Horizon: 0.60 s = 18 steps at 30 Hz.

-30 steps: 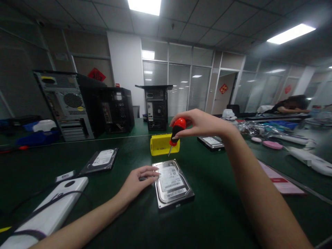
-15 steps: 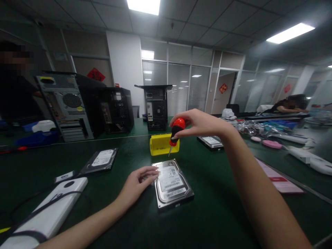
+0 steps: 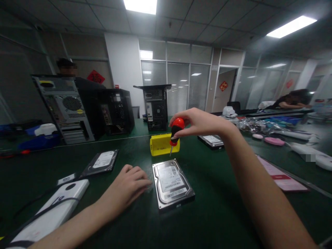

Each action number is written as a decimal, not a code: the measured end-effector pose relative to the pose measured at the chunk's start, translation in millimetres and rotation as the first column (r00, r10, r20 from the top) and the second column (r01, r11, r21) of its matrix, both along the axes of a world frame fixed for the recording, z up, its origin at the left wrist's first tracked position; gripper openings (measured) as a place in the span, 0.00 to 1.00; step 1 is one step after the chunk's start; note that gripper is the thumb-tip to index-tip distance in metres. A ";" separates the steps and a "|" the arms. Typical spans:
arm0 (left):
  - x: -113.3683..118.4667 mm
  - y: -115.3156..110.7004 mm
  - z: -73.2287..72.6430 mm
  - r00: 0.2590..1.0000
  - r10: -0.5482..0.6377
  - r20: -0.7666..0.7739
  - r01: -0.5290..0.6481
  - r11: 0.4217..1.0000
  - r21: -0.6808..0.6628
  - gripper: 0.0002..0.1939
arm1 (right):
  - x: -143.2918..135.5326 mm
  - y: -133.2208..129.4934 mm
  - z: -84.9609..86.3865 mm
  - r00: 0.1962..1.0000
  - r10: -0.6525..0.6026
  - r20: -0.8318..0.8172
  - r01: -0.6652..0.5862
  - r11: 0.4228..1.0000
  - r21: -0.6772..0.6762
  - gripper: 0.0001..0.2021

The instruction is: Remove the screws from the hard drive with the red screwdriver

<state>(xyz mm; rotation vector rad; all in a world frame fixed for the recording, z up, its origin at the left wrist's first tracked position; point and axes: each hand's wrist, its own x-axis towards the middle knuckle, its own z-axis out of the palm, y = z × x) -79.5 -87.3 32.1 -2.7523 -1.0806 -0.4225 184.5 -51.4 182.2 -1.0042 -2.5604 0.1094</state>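
A silver hard drive (image 3: pixel 169 181) lies label side up on the green table. My right hand (image 3: pixel 192 121) grips a red and black screwdriver (image 3: pixel 177 128) by its handle. Its metal tip points down, just above the drive's far edge and apart from it. My left hand (image 3: pixel 129 183) is left of the drive, not touching it, with its fingers loosely bent and partly hidden. Behind the screwdriver stands a yellow bin (image 3: pixel 158 146) with a few small dark bits in it.
Another hard drive (image 3: pixel 103 160) lies to the left, and one (image 3: pixel 211 141) to the right. A white power strip (image 3: pixel 58 207) with a dark cable is at the near left. Computer cases (image 3: pixel 157 107) stand behind. A pink sheet (image 3: pixel 281 176) lies at right.
My left hand has come off the drive's left edge and moved a little left, its fingers more bent. My right hand and the screwdriver are nearly still. A person at the left has moved rightward behind the cases.
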 end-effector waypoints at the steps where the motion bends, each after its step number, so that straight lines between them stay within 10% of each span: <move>1: -0.6 1.0 -1.0 1.000 -0.024 -0.019 0.024 1.000 0.008 0.12 | -0.1 0.0 0.0 1.000 0.002 0.001 -0.002 1.000 -0.003 0.22; 9: 0.3 1.5 -12.3 0.989 -0.135 0.058 0.142 0.981 -0.131 0.15 | 1.5 -0.8 -0.9 1.000 0.022 -0.002 -0.022 1.000 0.013 0.20; 18: -11.2 13.3 -27.4 0.987 0.041 0.155 -0.011 0.983 -0.186 0.17 | 1.6 0.3 0.2 1.000 0.008 0.011 -0.008 1.000 0.008 0.21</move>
